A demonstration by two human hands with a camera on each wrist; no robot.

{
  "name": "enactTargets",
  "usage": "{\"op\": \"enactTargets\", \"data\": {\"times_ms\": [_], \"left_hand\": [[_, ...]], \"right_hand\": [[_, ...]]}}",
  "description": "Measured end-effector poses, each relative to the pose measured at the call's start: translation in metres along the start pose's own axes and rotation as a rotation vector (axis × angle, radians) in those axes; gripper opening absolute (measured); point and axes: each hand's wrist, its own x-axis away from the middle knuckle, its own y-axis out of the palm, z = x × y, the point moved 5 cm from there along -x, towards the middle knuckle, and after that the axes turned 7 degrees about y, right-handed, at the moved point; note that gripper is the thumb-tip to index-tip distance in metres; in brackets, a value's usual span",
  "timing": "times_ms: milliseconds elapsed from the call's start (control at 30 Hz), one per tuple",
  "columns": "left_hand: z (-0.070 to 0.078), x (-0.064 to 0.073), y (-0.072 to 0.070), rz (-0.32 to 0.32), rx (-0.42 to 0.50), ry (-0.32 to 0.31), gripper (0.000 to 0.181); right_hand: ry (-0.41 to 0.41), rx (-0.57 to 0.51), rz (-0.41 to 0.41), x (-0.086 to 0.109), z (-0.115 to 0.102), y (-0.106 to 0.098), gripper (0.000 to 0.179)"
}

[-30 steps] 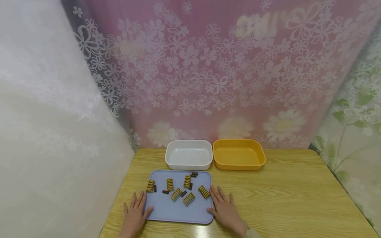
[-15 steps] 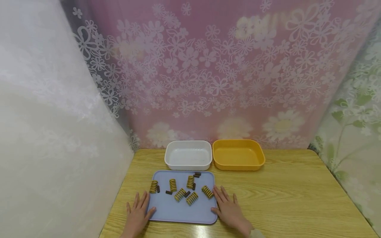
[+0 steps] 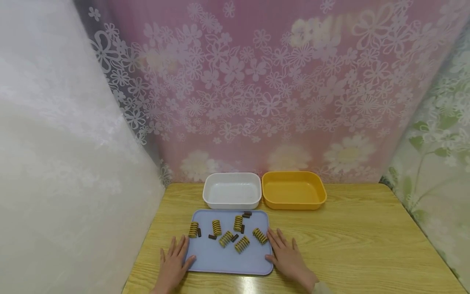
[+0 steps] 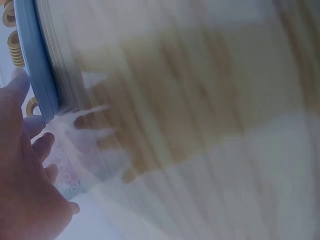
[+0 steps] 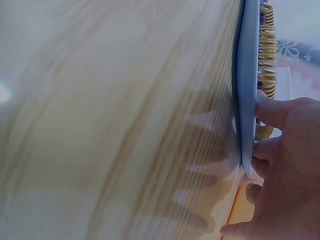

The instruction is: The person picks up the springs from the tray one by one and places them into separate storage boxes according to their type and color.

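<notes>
Your left hand point(image 3: 174, 261) rests at the left edge of the blue tray point(image 3: 224, 261), and your right hand point(image 3: 289, 258) at its right edge. On both hands the fingers are extended and unclenched, laid along the outer side with each thumb reaching over the rim, so you touch the tray from two sides without curling round it. The tray lies flat on the wooden table point(image 3: 367, 237) in front of you, bearing six yellow coil springs point(image 3: 242, 244) and several small dark pieces point(image 3: 235, 237) scattered over its far half. One yellow spring lies near your right fingertips; another sits by the left rim, a dark piece just beside it. Just beyond the tray stands a white bin point(image 3: 232, 192), with a yellow bin point(image 3: 293, 192) close on its right.
</notes>
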Motion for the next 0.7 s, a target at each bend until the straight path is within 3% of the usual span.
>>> {"op": "enactTargets", "data": {"times_ms": [467, 700], "left_hand": [[0.012, -0.005, 0.003, 0.01, 0.023, 0.042, 0.067], [0.006, -0.012, -0.001, 0.133, 0.008, 0.111, 0.05]], "right_hand": [[0.015, -0.027, -0.021, 0.007, 0.009, -0.011, 0.074], [0.019, -0.067, -0.054, 0.006, 0.005, -0.016, 0.07]]}}
